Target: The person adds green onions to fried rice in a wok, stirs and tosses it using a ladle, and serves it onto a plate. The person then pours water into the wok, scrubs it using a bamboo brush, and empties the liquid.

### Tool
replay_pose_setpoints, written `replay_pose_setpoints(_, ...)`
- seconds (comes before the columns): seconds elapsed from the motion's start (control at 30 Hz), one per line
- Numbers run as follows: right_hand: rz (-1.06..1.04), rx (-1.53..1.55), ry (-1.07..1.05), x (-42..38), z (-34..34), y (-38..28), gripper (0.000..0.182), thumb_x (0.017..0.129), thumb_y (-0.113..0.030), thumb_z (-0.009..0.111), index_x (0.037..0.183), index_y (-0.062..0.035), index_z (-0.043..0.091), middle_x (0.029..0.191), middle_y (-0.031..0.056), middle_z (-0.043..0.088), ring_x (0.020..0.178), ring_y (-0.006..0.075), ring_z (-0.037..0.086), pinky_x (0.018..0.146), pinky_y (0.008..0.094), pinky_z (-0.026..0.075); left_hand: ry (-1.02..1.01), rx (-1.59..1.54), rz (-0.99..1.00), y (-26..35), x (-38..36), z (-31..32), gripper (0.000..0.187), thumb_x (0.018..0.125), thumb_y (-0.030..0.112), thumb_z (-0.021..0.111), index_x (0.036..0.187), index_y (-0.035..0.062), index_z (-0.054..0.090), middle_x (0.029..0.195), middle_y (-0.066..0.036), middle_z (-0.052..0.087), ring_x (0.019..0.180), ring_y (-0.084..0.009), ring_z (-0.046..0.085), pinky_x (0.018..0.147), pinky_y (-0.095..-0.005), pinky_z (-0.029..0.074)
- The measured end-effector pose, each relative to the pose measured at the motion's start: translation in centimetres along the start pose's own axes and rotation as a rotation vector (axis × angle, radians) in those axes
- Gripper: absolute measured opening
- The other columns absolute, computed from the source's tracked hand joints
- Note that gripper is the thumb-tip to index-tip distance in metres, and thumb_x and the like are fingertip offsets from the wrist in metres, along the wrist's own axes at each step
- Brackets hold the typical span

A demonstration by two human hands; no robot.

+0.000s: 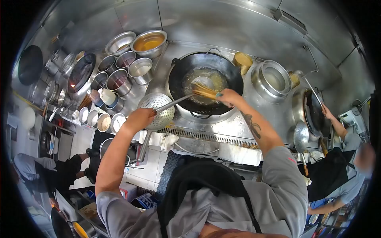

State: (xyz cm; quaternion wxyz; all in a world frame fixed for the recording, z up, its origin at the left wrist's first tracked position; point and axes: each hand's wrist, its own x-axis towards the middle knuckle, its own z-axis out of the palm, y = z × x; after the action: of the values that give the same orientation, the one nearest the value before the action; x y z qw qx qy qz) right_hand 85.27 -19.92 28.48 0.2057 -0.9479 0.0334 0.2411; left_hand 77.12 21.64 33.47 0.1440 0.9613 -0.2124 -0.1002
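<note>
My left hand (139,119) is closed round the handle of a metal ladle (174,104), whose round bowl is over the middle of a black wok (234,81). My right hand (229,98) grips a bamboo brush (205,92) by its end, with the bristles beside the ladle's bowl. Bubbly liquid (218,77) lies in the bottom of the wok. Just beyond my left hand, a perforated strainer (152,104) rests at the wok's left side.
Metal bowls and pots (119,79) and squeeze bottles (107,96) stand at the left. Right of the wok are a yellowish can (242,61) and a large pot (274,77). One co-worker (349,158) stands at the right, another person (47,170) at the far left.
</note>
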Motion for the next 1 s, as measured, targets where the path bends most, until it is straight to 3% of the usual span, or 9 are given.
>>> replay_pose_setpoints(0.1, -0.027, -0.183, 0.222, 0.4, -0.9, 0.4, 0.040, 0.075, -0.041, 0.063, 0.092, -0.0050, 0.070, 0.091, 0.0179, 0.067, 0.087, 0.0338, 0.065, 0.077, 0.0423, 0.051, 0.028, -0.032, 0.042, -0.2, -0.6, 0.1, 0.021, 0.081, 0.023, 0.059, 0.095, 0.0063, 0.062, 0.085, -0.018, 0.064, 0.081, -0.0375, 0.061, 0.071, -0.0471, 0.047)
replay_pose_setpoints(0.23, -0.096, -0.178, 0.065, -1.9, -1.0, -1.5, 0.038, 0.076, -0.039, 0.061, 0.094, -0.0072, 0.070, 0.095, 0.0162, 0.068, 0.089, 0.0326, 0.066, 0.078, 0.0411, 0.052, -0.020, -0.003, 0.020, 0.6, -0.8, -1.0, 0.021, 0.081, 0.022, 0.059, 0.095, 0.0065, 0.062, 0.085, -0.018, 0.064, 0.081, -0.0375, 0.061, 0.072, -0.0471, 0.048)
replay_pose_setpoints(0.37, -0.172, -0.481, 0.439, 1.7, -0.3, 0.4, 0.028, 0.075, -0.034, 0.065, 0.088, -0.0083, 0.068, 0.078, 0.0166, 0.067, 0.075, 0.0315, 0.067, 0.067, 0.0426, 0.054, 0.012, -0.056, 0.058, 0.0, 0.1, -0.9, 0.021, 0.078, 0.022, 0.061, 0.093, 0.0077, 0.065, 0.085, -0.017, 0.065, 0.083, -0.0361, 0.062, 0.074, -0.0458, 0.049)
replay_pose_setpoints(0.5, -0.371, -0.599, 0.391, 1.4, 2.3, 0.0, 0.027, 0.075, -0.030, 0.065, 0.094, -0.0108, 0.067, 0.085, 0.0141, 0.067, 0.082, 0.0307, 0.066, 0.072, 0.0415, 0.053, -0.157, -0.079, -0.016, 1.9, 1.5, -4.8, 0.022, 0.078, 0.022, 0.060, 0.093, 0.0069, 0.066, 0.083, -0.019, 0.064, 0.081, -0.0370, 0.062, 0.073, -0.0424, 0.049)
replay_pose_setpoints(0.67, -0.152, -0.502, 0.474, 2.0, -1.2, 0.3, 0.030, 0.075, -0.032, 0.066, 0.094, -0.0091, 0.067, 0.083, 0.0151, 0.067, 0.081, 0.0298, 0.067, 0.071, 0.0409, 0.053, -0.252, -0.133, -0.158, 3.1, 1.7, -7.4, 0.025, 0.076, 0.023, 0.061, 0.092, 0.0051, 0.066, 0.081, -0.018, 0.064, 0.077, -0.0364, 0.062, 0.071, -0.0416, 0.049)
replay_pose_setpoints(0.73, -0.132, -0.511, 0.546, 1.8, -0.3, -0.5, 0.031, 0.075, -0.033, 0.066, 0.096, -0.0101, 0.067, 0.083, 0.0160, 0.067, 0.080, 0.0298, 0.067, 0.070, 0.0404, 0.054, -0.171, -0.036, -0.023, 1.4, 2.3, -6.2, 0.023, 0.076, 0.023, 0.061, 0.089, 0.0045, 0.065, 0.082, -0.018, 0.065, 0.076, -0.0359, 0.062, 0.070, -0.0421, 0.050)
replay_pose_setpoints(0.83, -0.176, -0.431, 0.434, 2.1, 2.4, -0.9, 0.034, 0.075, -0.035, 0.066, 0.098, -0.0101, 0.068, 0.073, 0.0173, 0.065, 0.068, 0.0291, 0.066, 0.064, 0.0389, 0.054, 0.018, 0.042, 0.089, 0.2, 2.0, -3.0, 0.020, 0.077, 0.022, 0.061, 0.088, 0.0054, 0.064, 0.082, -0.016, 0.065, 0.076, -0.0355, 0.062, 0.069, -0.0438, 0.050)
replay_pose_setpoints(0.93, 0.025, 0.380, -0.132, -1.0, -0.3, -0.1, 0.038, 0.074, -0.036, 0.066, 0.098, -0.0076, 0.068, 0.069, 0.0189, 0.063, 0.056, 0.0291, 0.064, 0.061, 0.0374, 0.053, 0.118, 0.160, 0.074, 0.1, -0.5, -2.5, 0.018, 0.080, 0.020, 0.060, 0.094, 0.0083, 0.062, 0.081, -0.016, 0.064, 0.076, -0.0354, 0.062, 0.067, -0.0445, 0.050)
replay_pose_setpoints(1.0, -0.037, 0.172, -0.050, 0.4, -1.6, 2.4, 0.037, 0.075, -0.037, 0.066, 0.096, -0.0071, 0.068, 0.061, 0.0130, 0.060, 0.047, 0.0247, 0.060, 0.048, 0.0374, 0.051, 0.128, 0.241, 0.025, 0.8, -1.7, -1.6, 0.019, 0.081, 0.018, 0.060, 0.099, 0.0098, 0.059, 0.081, -0.015, 0.064, 0.075, -0.0341, 0.063, 0.066, -0.0433, 0.051)
